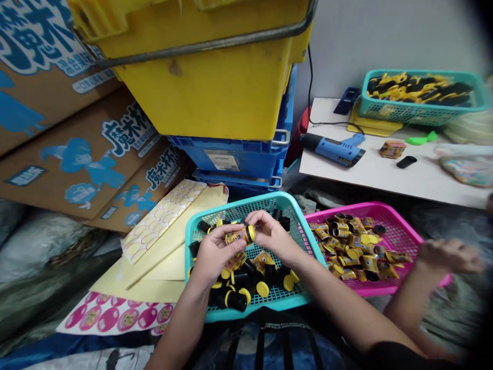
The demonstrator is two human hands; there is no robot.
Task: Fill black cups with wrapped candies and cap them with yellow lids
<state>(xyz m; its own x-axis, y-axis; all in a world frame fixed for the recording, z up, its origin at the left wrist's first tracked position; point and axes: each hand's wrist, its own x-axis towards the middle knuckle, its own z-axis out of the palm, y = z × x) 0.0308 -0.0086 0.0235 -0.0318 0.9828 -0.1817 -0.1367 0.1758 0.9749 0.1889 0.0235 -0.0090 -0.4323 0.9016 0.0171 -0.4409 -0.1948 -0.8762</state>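
Note:
Above the turquoise basket [316, 245], my left hand [215, 252] grips a small canister [239, 236] with a printed yellow label sleeve and a yellow and black end. My right hand [274, 237] pinches at the canister's yellow and black end, its fingertips closed against it. Under both hands, the basket holds several black canisters [235, 301] with yellow caps [262, 289], some loose. A few printed sleeves [264, 258] lie among them.
At right, a pink basket [408, 234] holds many labelled sleeves, with another person's hand [449, 257] beside it. On the white table lie a blue heat gun [333, 149] and another turquoise basket [423, 115]. Stacked yellow crates [208, 97], cartons [77, 169] and sticker sheets [115, 313] stand left.

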